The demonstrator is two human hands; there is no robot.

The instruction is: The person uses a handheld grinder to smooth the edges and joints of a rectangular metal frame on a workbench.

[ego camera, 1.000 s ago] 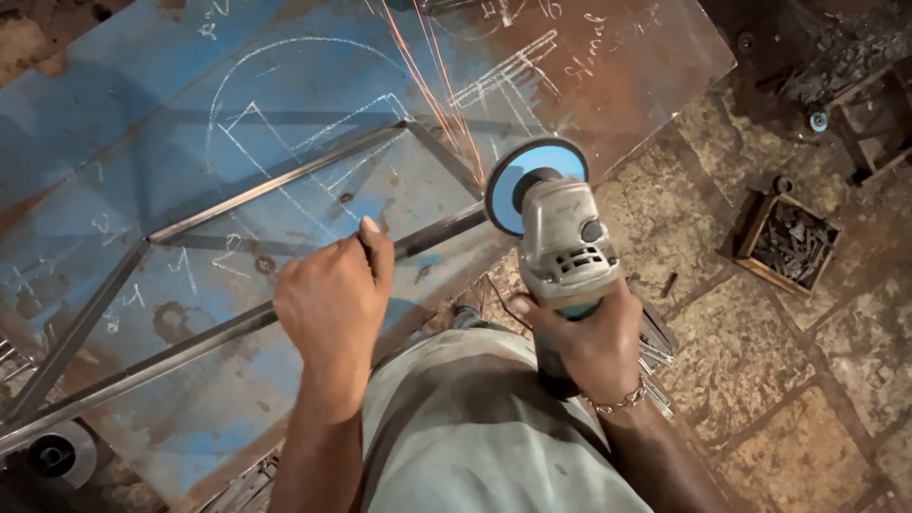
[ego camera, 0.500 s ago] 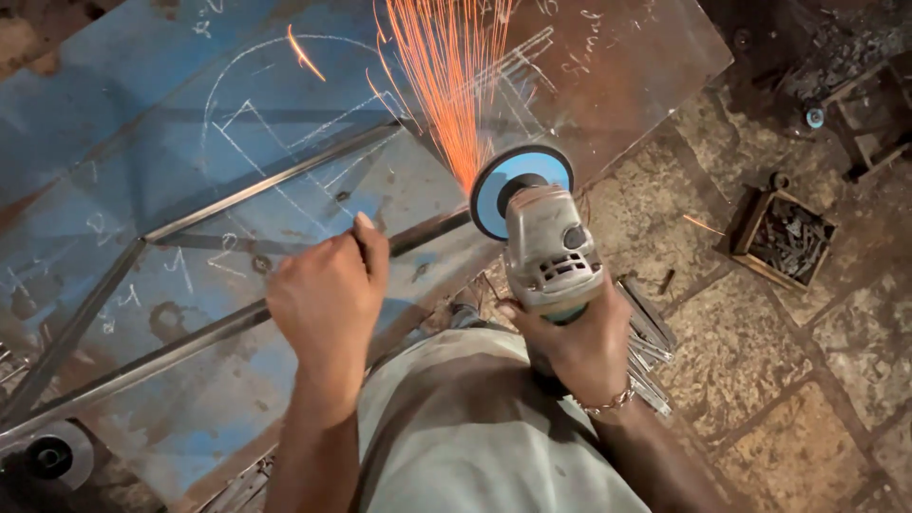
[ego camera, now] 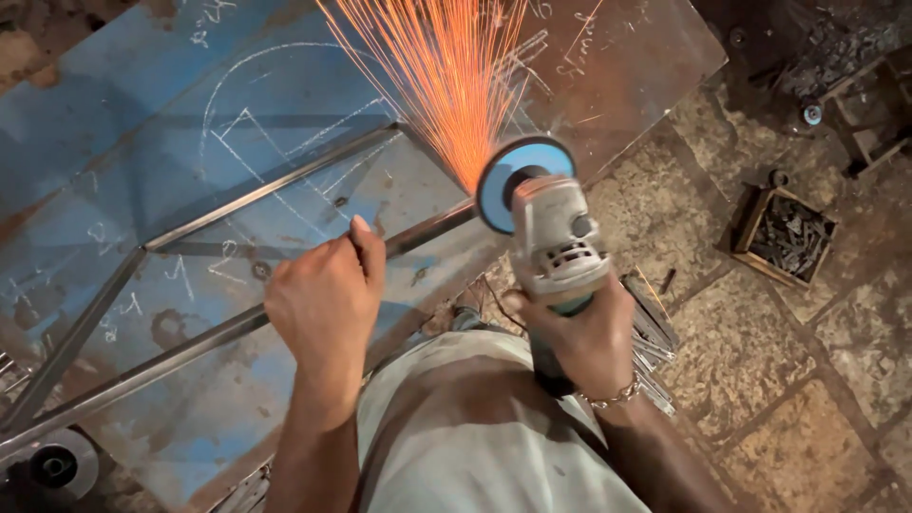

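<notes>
My right hand [ego camera: 581, 332] grips a grey angle grinder [ego camera: 556, 245] with a blue disc [ego camera: 513, 176]. The disc touches the end of a steel bar frame [ego camera: 190, 347], and a fan of orange sparks [ego camera: 442, 76] shoots up and away from the contact. My left hand [ego camera: 328, 304] is closed over the near bar of the frame, holding it down a short way left of the disc. The frame lies flat on a blue, rusty metal sheet [ego camera: 123, 114] marked with chalk lines.
A small wooden box of dark metal bits [ego camera: 784, 236] stands on the stone floor at right. Thin metal strips [ego camera: 651, 328] lie by my right wrist. A round disc part [ego camera: 52, 465] sits at lower left. My light-trousered knee [ego camera: 456, 427] fills the bottom centre.
The grinder disc has stayed pressed on the bar end and the spark stream has grown much denser and wider. My left hand stays on the bar.
</notes>
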